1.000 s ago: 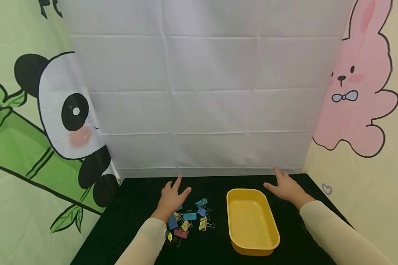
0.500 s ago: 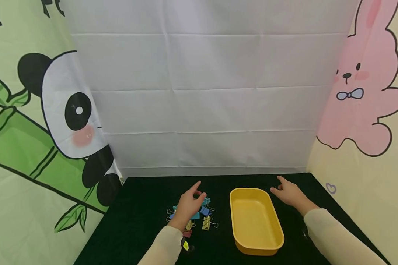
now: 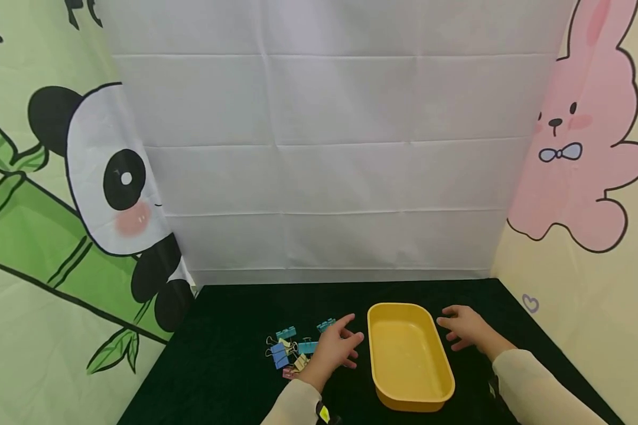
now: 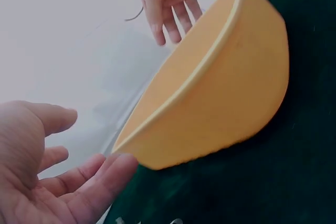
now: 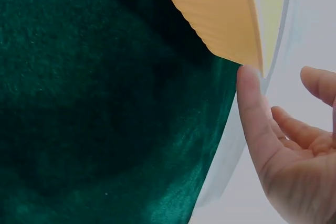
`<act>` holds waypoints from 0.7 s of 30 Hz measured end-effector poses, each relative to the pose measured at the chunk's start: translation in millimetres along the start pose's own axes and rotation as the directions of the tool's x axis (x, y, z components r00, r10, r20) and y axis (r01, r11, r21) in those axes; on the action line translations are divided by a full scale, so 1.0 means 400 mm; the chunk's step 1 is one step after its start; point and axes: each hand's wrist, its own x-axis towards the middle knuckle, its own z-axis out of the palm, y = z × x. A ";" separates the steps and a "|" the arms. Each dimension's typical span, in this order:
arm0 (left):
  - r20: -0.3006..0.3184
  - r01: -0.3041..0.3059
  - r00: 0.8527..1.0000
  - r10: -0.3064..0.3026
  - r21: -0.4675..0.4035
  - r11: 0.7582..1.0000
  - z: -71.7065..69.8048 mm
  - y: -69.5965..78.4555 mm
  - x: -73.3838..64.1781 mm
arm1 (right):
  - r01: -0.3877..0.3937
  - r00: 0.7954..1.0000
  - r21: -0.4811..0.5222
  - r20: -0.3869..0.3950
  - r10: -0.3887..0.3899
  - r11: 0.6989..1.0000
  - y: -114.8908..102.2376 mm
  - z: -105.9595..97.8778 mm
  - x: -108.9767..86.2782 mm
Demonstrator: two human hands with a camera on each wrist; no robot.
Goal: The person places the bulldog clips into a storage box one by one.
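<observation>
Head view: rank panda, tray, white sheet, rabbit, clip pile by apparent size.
1. White sheet
2. Panda and rabbit: too alike to rank
3. Tray
4. Clip pile, partly hidden

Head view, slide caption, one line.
Left hand and right hand flank a yellow tub; colorful binder clips lie farther left.

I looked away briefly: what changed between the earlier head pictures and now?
The left hand moved right and down the head view, towards the yellow tray. The right hand moved down, beside the yellow tray. Neither holds anything. The yellow tray and the visible binder clips stayed put.
</observation>
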 end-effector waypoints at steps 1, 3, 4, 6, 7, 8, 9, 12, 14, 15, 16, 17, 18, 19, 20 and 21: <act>0.014 0.012 1.000 -0.011 -0.017 1.000 0.008 -0.001 -0.001 | -0.008 1.000 0.016 0.008 0.008 1.000 0.003 0.002 -0.001; 0.037 0.042 0.998 -0.040 -0.049 0.998 0.024 -0.004 -0.001 | -0.024 0.999 0.040 0.026 0.023 0.999 0.009 0.007 -0.004; 0.045 0.065 0.997 -0.062 -0.065 0.996 0.030 -0.005 -0.002 | -0.028 0.999 0.049 0.034 0.026 0.998 0.011 0.010 -0.006; 0.057 0.105 0.993 -0.100 -0.101 0.989 0.043 -0.008 -0.002 | -0.037 0.998 0.068 0.047 0.034 0.997 0.015 0.014 -0.009; 0.060 0.121 0.992 -0.115 -0.115 0.986 0.047 -0.008 -0.003 | -0.040 0.998 0.077 0.053 0.036 0.996 0.017 0.016 -0.008; 0.063 0.137 0.989 -0.130 -0.131 0.982 0.051 -0.007 -0.004 | -0.041 0.998 0.082 0.057 0.037 0.996 0.019 0.018 -0.009; 0.066 0.147 0.988 -0.139 -0.146 0.978 0.055 -0.007 -0.005 | -0.043 0.998 0.090 0.057 0.038 0.995 0.022 0.020 -0.008; 0.066 0.161 0.986 -0.151 -0.175 0.971 0.065 -0.005 -0.007 | -0.032 0.998 0.102 0.056 0.026 0.994 0.031 0.029 -0.007; 0.062 0.170 0.985 -0.161 -0.187 0.968 0.072 -0.005 -0.007 | -0.024 0.999 0.106 0.047 0.019 0.994 0.037 0.037 -0.006; 0.059 0.173 0.985 -0.165 -0.190 0.966 0.075 -0.006 -0.007 | -0.019 0.999 0.104 0.044 0.014 0.994 0.040 0.040 -0.006; 0.055 0.176 0.984 -0.168 -0.189 0.966 0.077 -0.008 -0.006 | -0.016 0.999 0.103 0.039 0.012 0.995 0.041 0.043 -0.005; 0.053 0.178 0.984 -0.171 -0.191 0.965 0.079 -0.009 -0.006 | -0.016 0.999 0.102 0.036 0.012 0.995 0.043 0.046 -0.005; 0.052 0.180 0.984 -0.173 -0.192 0.965 0.080 -0.012 -0.005 | -0.018 0.999 0.103 0.033 0.015 0.995 0.043 0.048 -0.004; 0.052 0.181 0.983 -0.175 -0.195 0.964 0.081 -0.014 -0.004 | -0.018 0.999 0.100 0.032 0.015 0.995 0.043 0.049 -0.004; 0.054 0.184 0.983 -0.177 -0.194 0.963 0.082 -0.017 -0.003 | -0.019 0.999 0.100 0.033 0.015 0.995 0.043 0.050 -0.003; 0.057 0.186 0.982 -0.179 -0.194 0.963 0.082 -0.020 -0.002 | -0.019 0.999 0.101 0.036 0.015 0.995 0.041 0.051 -0.003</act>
